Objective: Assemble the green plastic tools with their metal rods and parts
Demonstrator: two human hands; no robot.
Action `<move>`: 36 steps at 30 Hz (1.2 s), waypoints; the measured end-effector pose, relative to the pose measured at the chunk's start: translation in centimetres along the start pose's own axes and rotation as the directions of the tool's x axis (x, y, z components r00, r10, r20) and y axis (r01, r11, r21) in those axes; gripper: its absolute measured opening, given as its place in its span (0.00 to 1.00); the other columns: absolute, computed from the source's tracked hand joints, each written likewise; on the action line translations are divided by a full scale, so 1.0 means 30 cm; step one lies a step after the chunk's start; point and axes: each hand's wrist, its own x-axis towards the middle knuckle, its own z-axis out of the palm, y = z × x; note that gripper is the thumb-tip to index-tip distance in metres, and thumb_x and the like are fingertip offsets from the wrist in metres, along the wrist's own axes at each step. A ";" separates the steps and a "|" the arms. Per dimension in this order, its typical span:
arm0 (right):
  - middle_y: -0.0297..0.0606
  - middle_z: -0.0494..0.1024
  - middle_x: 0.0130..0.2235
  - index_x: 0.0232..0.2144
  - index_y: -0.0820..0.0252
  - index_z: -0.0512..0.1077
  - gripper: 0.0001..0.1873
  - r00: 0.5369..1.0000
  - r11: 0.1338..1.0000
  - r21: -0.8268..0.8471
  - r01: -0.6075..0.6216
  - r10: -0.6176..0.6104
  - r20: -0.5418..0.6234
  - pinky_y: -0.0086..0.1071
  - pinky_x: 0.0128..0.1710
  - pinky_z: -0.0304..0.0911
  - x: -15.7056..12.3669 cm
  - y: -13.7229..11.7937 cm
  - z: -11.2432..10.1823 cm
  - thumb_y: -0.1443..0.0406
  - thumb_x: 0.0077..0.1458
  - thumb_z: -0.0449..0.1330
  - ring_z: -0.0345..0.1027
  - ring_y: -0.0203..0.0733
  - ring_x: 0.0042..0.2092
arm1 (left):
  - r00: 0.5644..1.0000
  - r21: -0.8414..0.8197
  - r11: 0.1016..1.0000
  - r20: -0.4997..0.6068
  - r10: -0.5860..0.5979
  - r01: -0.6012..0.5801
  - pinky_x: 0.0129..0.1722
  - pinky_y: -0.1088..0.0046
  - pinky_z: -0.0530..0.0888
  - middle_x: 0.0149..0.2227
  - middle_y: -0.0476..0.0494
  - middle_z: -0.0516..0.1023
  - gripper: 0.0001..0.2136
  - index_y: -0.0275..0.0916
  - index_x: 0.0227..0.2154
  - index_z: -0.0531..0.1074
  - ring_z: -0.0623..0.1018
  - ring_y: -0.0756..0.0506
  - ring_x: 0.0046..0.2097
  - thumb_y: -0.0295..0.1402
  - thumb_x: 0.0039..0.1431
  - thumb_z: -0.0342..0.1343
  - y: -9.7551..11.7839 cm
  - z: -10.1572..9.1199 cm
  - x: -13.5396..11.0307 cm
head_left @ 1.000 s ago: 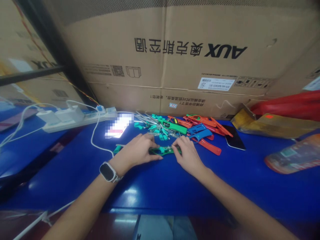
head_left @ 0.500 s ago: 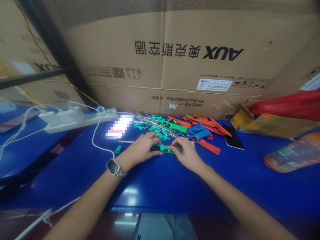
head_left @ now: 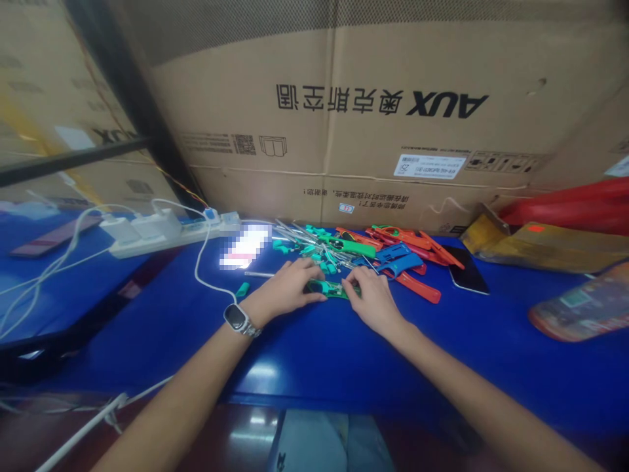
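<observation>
A green stick-lighter casing (head_left: 334, 289) lies open side up low over the blue table, small metal and teal parts showing inside it. My left hand (head_left: 289, 287) is closed round its left part, and a thin metal tube (head_left: 259, 274) sticks out to the left from behind the fingers. At the casing's right end, my right hand (head_left: 369, 295) pinches with thumb and forefinger; any small part between the fingertips is hidden. Just behind both hands lies a heap of metal tubes, teal pieces (head_left: 328, 263) and a bright green casing (head_left: 351, 247).
Red casings (head_left: 417, 286) and blue casings (head_left: 400, 257) lie right of the heap, beside a dark phone (head_left: 468, 270). A bottle (head_left: 580, 305) lies far right. On the left are a lit screen (head_left: 246, 246), a power strip (head_left: 147, 237) and a white cable. A cardboard box (head_left: 363, 144) stands behind.
The whole view has shifted slightly, so things appear further right. My left hand still holds the casing. The right fingers have moved slightly at its right end.
</observation>
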 end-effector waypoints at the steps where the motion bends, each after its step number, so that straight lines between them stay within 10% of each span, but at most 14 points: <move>1: 0.36 0.75 0.37 0.31 0.57 0.68 0.08 1.000 1.000 -0.004 0.001 -0.001 -0.001 0.36 0.39 0.49 -0.001 0.000 -0.001 0.63 0.64 0.54 0.67 0.44 0.41 | 1.000 -0.002 1.000 -0.003 -0.002 0.002 0.54 0.51 0.66 0.51 0.41 0.71 0.16 0.42 0.48 0.72 0.72 0.37 0.52 0.43 0.61 0.59 0.000 0.000 0.000; 16: 0.37 0.74 0.35 0.31 0.55 0.70 0.06 0.983 0.968 0.215 0.127 -0.095 -0.156 0.38 0.42 0.58 0.016 -0.014 -0.054 0.64 0.61 0.56 0.68 0.45 0.42 | 0.951 -0.126 0.991 -0.310 0.001 -0.042 0.41 0.66 0.70 0.35 0.44 0.76 0.11 0.38 0.36 0.75 0.74 0.44 0.39 0.36 0.67 0.49 -0.090 -0.033 0.007; 36: 0.39 0.78 0.37 0.30 0.56 0.71 0.06 0.985 0.988 0.110 0.107 -0.090 -0.150 0.41 0.44 0.59 0.163 0.054 -0.080 0.64 0.58 0.55 0.67 0.48 0.42 | 0.936 -0.060 0.996 -0.342 -0.076 0.059 0.44 0.63 0.63 0.34 0.46 0.77 0.14 0.41 0.34 0.75 0.72 0.43 0.39 0.39 0.68 0.46 -0.040 0.006 0.031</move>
